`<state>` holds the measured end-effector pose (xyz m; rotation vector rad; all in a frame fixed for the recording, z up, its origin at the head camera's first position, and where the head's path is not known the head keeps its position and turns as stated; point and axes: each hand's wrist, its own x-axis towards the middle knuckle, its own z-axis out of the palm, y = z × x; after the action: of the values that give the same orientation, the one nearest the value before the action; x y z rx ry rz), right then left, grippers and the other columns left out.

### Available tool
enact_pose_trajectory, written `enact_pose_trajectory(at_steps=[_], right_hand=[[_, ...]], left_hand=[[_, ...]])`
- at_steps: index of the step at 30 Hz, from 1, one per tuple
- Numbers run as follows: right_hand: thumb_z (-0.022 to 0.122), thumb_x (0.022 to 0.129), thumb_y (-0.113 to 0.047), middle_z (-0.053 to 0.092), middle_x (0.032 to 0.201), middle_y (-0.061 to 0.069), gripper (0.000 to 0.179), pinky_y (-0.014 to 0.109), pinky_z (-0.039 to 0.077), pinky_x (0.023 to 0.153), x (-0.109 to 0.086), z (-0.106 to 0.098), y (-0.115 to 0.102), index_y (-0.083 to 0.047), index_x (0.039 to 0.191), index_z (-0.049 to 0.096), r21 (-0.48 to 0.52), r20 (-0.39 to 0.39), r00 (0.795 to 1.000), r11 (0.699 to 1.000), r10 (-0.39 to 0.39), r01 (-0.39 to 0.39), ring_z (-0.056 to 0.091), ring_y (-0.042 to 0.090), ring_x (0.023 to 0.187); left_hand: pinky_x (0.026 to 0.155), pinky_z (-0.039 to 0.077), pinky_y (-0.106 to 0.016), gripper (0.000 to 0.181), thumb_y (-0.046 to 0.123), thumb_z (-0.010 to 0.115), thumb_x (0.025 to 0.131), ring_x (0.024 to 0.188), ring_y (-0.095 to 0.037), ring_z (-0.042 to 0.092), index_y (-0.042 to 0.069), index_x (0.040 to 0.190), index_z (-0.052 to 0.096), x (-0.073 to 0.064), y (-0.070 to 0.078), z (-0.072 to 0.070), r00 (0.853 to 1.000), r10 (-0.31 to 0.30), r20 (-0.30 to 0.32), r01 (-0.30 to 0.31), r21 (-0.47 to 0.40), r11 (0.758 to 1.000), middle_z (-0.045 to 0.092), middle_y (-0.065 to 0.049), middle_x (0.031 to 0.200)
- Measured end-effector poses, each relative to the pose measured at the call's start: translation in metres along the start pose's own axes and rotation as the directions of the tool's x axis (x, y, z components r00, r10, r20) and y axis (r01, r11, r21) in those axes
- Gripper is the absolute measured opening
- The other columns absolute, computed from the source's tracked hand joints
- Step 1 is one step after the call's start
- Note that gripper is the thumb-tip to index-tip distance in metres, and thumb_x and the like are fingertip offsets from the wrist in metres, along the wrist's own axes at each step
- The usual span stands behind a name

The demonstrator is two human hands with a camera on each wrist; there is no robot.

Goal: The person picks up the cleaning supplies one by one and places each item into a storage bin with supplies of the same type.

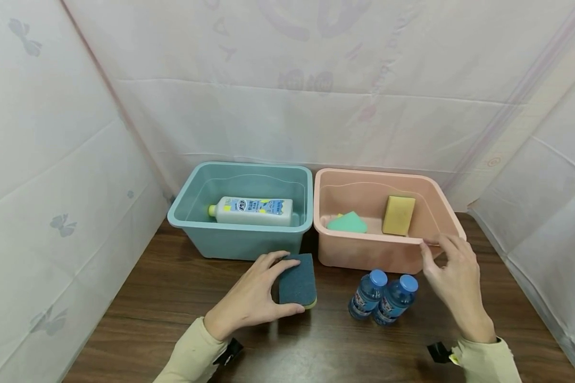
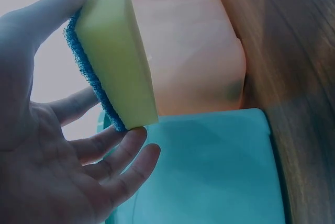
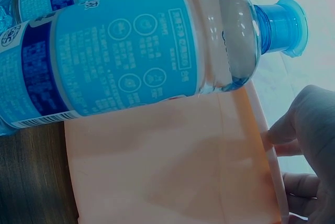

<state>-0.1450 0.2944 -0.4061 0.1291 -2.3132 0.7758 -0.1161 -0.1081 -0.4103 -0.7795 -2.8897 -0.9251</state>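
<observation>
Below the left hand (image 1: pixel 251 295) and the right hand (image 1: pixel 455 271) there is a dark brown, wood-grained worktop (image 1: pixel 335 351), beyond both hands hangs a whitish, creased back sheet (image 1: pixel 249 127) with faint prints, and at their outer sides are the left sheet (image 1: pixel 62 175) with grey bows (image 1: pixel 63 225) and the right sheet (image 1: pixel 546 197).

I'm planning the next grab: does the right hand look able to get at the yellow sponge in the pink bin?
Probably yes. The right hand grips the rim of the pink bin, close to the yellow sponge, and the open top leaves the way free once it lets go.
</observation>
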Motion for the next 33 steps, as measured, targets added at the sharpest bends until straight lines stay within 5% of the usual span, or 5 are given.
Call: enact_pose_trajectory(at_steps=[33], right_hand=[[0.074,0.094,-0.008,0.070,0.116,0.025,0.016,0.071,0.039,0.097,0.000,-0.001,0.000,0.002,0.106,0.076,0.009,0.015,1.000,1.000,0.022,-0.022,0.059,0.048,0.116]], left_hand=[[0.110,0.050,-0.051,0.082,0.062,0.086,0.080,0.143,-0.023,0.049,0.030,0.152,0.059,0.016,0.032,-0.017,0.993,0.061,-0.106,-0.063,-0.020,0.998,0.048,0.000,0.161]])
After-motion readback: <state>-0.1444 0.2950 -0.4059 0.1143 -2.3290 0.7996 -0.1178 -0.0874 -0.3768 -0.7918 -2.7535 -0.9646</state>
